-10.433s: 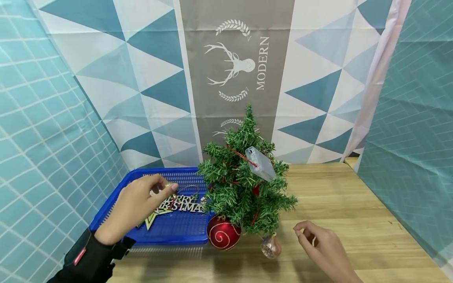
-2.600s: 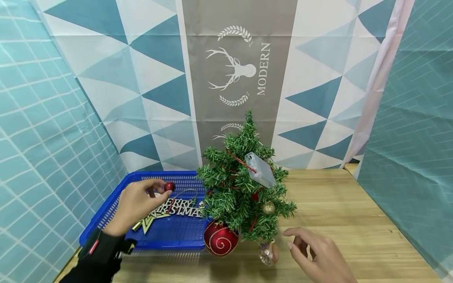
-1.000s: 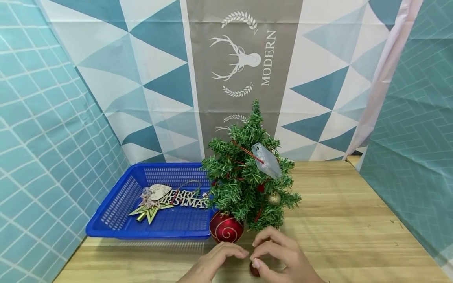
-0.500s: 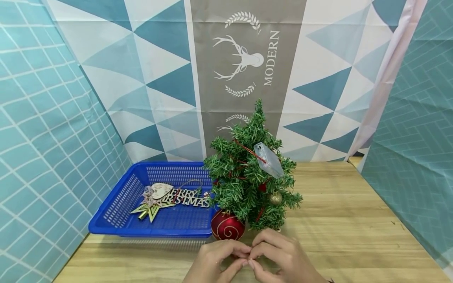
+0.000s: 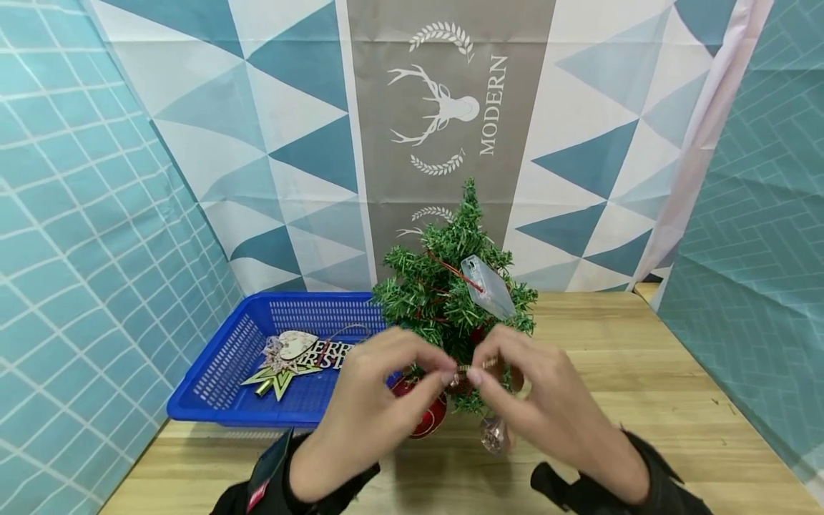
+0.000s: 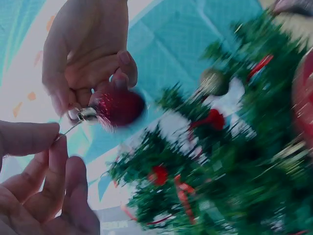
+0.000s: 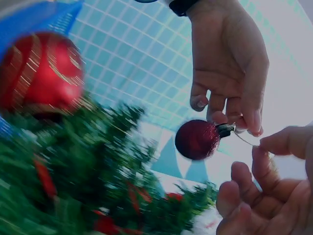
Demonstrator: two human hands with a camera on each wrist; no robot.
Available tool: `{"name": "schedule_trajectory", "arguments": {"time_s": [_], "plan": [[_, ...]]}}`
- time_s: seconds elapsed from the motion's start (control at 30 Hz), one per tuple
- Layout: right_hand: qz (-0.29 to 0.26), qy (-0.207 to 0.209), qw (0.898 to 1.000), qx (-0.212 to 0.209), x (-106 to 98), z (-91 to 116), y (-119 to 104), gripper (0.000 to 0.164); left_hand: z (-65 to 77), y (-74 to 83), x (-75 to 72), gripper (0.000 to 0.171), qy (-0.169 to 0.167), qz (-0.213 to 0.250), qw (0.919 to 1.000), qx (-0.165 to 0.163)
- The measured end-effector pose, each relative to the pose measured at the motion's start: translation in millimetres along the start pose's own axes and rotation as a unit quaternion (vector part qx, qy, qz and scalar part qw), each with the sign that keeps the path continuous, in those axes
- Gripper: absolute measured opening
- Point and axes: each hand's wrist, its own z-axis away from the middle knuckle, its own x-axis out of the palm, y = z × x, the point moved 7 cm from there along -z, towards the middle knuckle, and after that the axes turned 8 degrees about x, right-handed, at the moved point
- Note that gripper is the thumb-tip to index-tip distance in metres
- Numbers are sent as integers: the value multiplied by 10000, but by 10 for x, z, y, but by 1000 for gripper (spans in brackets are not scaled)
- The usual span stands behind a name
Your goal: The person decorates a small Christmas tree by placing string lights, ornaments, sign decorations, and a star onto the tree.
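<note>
Both hands meet in front of a small green Christmas tree (image 5: 418, 286). Between them hangs a small dark red bauble (image 7: 197, 140) with a metallic cap. My left hand (image 5: 380, 393) pinches its thin hanging thread between thumb and index finger, and my right hand (image 5: 547, 393) pinches the thread close by. In the left wrist view the bauble (image 6: 120, 106) is blurred and hangs clear of the branches. A large red ball with gold swirls (image 5: 428, 418) hangs low on the tree, partly behind my left hand. A pinkish glass ornament (image 5: 493, 434) hangs below my right hand.
A blue basket (image 5: 219, 417) stands left of the tree. Inside lie a gold star (image 5: 280, 379), a pale heart (image 5: 297, 345) and a "Merry Christmas" sign (image 5: 325, 354). A clear plastic box (image 5: 489, 287) hangs on the branches. A gold ball (image 6: 213, 82) shows in the left wrist view.
My left hand took the small red bauble from over the basket and brought it to my right hand near the table. In the last half second both hands have risen before the tree.
</note>
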Motion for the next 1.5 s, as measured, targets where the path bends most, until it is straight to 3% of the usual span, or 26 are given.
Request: {"name": "schedule_trajectory", "arguments": {"time_s": [0.1, 0.23, 0.33, 0.4, 0.5, 0.63, 0.73, 0.87, 0.93, 1.07, 1.2, 1.3, 1.37, 1.5], "plan": [[266, 105, 9984, 495, -92, -173, 54, 11, -135, -106, -34, 7, 164, -226, 9996, -18], [866, 234, 9907, 1019, -142, -320, 140, 6, -136, -509, 48, 11, 415, -437, 9981, -117], [1272, 382, 9853, 1072, -148, -374, 165, 8, -96, -800, 133, 14, 502, -549, 9970, -234], [1519, 547, 9820, 976, -148, -390, 158, 8, -97, -903, 155, 15, 498, -418, 9970, -431], [1862, 785, 9763, 777, -138, -396, 126, 7, -196, -784, 94, 13, 461, -112, 9965, -686], [2354, 1067, 9646, 517, -120, -397, 78, 6, -393, -448, -42, 10, 369, 187, 9918, -1211], [2694, 1327, 9535, 264, -115, -407, 36, 8, -378, -550, -21, 12, 390, -38, 9923, -1174], [3020, 1763, 9367, -179, -122, -415, -42, 12, -258, -891, 93, 15, 526, -888, 9932, -532], [3127, 1971, 9285, -360, -128, -414, -80, 12, -255, -902, 103, 15, 561, -1167, 9906, -431], [3315, 2155, 9167, -573, -125, -415, -140, 13, -257, -818, 77, 16, 476, -1340, 9884, -530], [3342, 2107, 9164, -640, -108, -399, -182, 11, -62, -1106, 174, 23, 480, -1826, 9813, -373], [3293, 1956, 9215, -646, -103, -365, -209, 10, 62, -1218, 237, 31, 440, -1873, 9810, -237], [3170, 1881, 9275, -621, -121, -324, -219, 11, 89, -1125, 229, 33, 382, -1816, 9825, -120], [2682, 1846, 9442, -499, -203, -175, -197, 18, 47, -630, 87, 27, 137, -1430, 9896, -77]]}}
